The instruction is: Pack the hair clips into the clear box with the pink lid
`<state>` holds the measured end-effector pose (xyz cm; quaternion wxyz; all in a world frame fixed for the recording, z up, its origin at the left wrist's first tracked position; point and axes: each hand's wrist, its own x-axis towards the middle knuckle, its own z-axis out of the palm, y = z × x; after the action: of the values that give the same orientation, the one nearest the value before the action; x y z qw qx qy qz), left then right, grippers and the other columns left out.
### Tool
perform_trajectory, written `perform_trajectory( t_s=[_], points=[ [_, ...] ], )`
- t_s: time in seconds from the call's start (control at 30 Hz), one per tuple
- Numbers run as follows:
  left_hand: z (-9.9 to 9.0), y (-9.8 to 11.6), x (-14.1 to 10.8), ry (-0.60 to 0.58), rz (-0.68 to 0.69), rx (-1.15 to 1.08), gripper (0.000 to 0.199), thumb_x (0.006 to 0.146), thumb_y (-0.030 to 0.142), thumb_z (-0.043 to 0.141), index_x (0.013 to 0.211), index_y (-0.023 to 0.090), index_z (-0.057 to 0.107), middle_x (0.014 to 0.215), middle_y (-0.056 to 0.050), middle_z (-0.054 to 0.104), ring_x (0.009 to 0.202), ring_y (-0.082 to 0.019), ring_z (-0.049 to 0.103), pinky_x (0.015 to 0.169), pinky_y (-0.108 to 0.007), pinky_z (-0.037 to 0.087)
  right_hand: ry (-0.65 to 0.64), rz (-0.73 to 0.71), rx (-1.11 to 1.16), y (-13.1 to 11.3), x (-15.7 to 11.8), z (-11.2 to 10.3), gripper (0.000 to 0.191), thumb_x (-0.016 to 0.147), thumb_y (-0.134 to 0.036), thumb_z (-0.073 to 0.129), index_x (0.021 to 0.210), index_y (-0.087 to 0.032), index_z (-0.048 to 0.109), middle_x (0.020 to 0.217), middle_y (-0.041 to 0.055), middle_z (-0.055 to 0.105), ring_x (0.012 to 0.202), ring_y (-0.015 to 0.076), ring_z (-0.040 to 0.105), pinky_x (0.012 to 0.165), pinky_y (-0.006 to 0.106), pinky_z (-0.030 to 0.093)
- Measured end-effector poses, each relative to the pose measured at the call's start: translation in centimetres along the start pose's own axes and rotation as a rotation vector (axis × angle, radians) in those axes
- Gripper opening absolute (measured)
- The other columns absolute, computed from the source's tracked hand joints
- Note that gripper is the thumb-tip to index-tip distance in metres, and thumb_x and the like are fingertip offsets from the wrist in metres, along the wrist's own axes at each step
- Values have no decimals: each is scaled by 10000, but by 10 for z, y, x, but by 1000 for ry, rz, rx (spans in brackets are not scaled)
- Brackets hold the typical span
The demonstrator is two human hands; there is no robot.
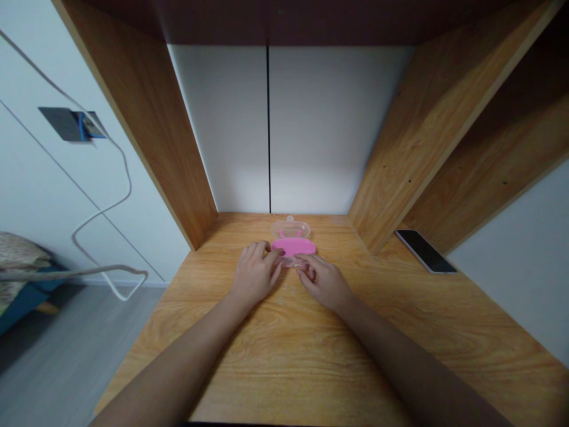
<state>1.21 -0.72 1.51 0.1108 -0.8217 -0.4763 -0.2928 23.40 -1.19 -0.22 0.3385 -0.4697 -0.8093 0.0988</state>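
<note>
A small oval pink case [293, 245] lies on the wooden desktop, its clear lid [291, 229] tipped back behind it. At its left front edge, my left hand [255, 270] is closed, with thumb and index finger against the case. A tiny dark spot shows by that fingertip; what it is I cannot make out. My right hand [323, 280] is closed at the right front edge, fingers curled and index fingertip on the case. Between the hands a clear front part of the case shows. Two small, clear ring-like pieces [292, 289] lie on the desktop in front.
A dark-screened phone [425, 252] lies at the right, beyond a wooden upright panel [409, 136]. Another upright panel [142, 118] stands on the left, and a shelf hangs overhead. A white cable [127, 172] dangles near a wall socket [66, 124] at left.
</note>
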Motion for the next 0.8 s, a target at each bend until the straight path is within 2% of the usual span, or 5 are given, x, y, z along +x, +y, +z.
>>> perform_trajectory(
  t_s=[0.2, 0.43, 0.53, 0.67, 0.8],
  points=[
    [0, 2, -1, -14, 51, 2, 372, 955, 385, 564, 1295, 262, 651, 1288, -158, 542, 1140, -316, 500, 887, -442, 413, 2, -7, 5, 0, 0, 0, 313, 939, -236, 570, 1245, -217, 634, 1013, 72, 720, 723, 168, 646, 705, 300, 524],
    [2, 1, -1, -28, 52, 12, 391, 966, 376, 536, 1329, 272, 639, 1315, -159, 546, 1131, -319, 508, 887, -456, 420, 10, -17, -4, 3, -1, 2, 329, 939, -229, 576, 1264, -224, 629, 1096, 87, 721, 847, 193, 679, 792, 320, 534],
    [1, 1, -1, -21, 54, 1, 402, 967, 371, 527, 1339, 258, 629, 1303, -162, 553, 1121, -315, 516, 891, -458, 427, 11, -23, -3, 4, -1, 2, 332, 936, -224, 578, 1264, -226, 632, 1092, 87, 721, 875, 199, 684, 788, 316, 533],
    [-1, 1, -1, 21, 42, -35, 380, 957, 347, 530, 1301, 225, 636, 1245, -152, 583, 1100, -299, 539, 893, -442, 442, 8, -16, -8, 4, -1, 2, 338, 934, -224, 578, 1269, -231, 623, 1048, 69, 721, 772, 175, 662, 743, 305, 525],
    [-5, -2, -1, 6, 44, -52, 276, 947, 309, 506, 1126, 181, 673, 1029, -127, 656, 957, -262, 600, 831, -395, 471, 14, -36, 12, 2, -1, -1, 338, 928, -199, 578, 1260, -229, 629, 980, 57, 715, 703, 158, 630, 689, 284, 510]
  ],
)
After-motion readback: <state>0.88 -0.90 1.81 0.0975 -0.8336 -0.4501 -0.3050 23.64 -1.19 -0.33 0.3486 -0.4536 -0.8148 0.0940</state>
